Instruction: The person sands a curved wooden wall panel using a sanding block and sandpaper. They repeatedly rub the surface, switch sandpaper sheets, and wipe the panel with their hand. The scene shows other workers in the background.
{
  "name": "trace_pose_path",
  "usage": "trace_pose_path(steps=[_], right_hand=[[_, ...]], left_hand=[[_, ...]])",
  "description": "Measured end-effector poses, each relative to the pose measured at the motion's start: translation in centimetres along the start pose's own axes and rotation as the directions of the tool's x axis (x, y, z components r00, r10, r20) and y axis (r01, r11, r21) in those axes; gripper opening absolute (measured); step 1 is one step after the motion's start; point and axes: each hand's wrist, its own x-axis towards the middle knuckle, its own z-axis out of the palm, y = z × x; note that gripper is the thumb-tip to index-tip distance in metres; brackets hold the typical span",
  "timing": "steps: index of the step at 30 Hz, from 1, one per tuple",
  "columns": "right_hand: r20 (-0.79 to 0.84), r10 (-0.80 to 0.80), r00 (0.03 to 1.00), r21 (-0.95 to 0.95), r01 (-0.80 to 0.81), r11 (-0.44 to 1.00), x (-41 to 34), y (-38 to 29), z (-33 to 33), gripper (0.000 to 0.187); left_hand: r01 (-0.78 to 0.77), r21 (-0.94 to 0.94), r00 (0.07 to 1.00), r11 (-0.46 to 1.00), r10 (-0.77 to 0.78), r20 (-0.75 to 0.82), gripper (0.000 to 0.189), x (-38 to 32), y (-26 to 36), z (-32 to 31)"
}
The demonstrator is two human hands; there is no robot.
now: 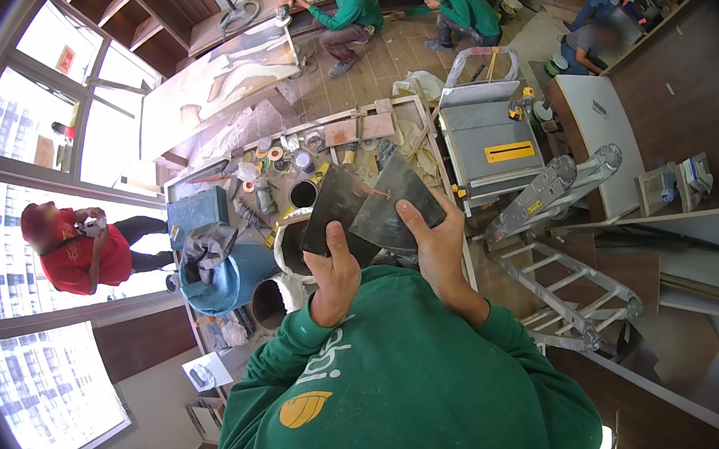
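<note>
Two flat, dark plates, which look like putty knife or scraper blades, are in my hands at the picture's middle. My left hand (331, 274) grips the darker plate (334, 212) near its lower edge, thumb on top. My right hand (442, 253) holds the greyer, scuffed plate (395, 202) at its right side, thumb on its face. The grey plate overlaps the dark one. Behind them lies a cluttered workbench (256, 207) with tape rolls (276, 154), a black-mouthed can (303, 193) and an open bucket (295, 237) partly hidden by the dark plate.
A blue drum (215, 282) stands at left, near a person in red (84, 248). A table saw (490, 139) and folding ladder (563, 285) are at right. Two co-workers in green (349, 10) crouch beyond the bench; a painted panel (223, 85) lies back left.
</note>
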Motion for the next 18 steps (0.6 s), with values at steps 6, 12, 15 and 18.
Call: trace_pose_path(steps=[6,12,15,18], right_hand=[[0.001,0.015,1.0,-0.005,-0.015,1.0,0.1,-0.1,0.1,0.028],[0.002,0.024,1.0,0.021,-0.024,0.999,0.5,0.8,0.7,0.026],[0.023,0.095,0.995,0.125,-0.097,0.987,1.1,1.2,1.0,0.03],[-0.099,0.074,0.992,0.229,-0.05,0.972,2.4,2.0,1.0,0.034]], left_hand=[[-0.004,0.122,0.989,0.993,-0.014,0.146,0.034,0.3,1.8,-0.5],[0.05,0.283,0.97,0.958,-0.114,0.213,0.035,-0.5,1.7,-2.2],[0.025,0.329,0.966,0.944,-0.108,0.235,0.035,-1.4,1.2,-3.3],[0.209,0.177,0.966,0.962,-0.231,0.118,0.038,-1.3,0.7,-3.8]])
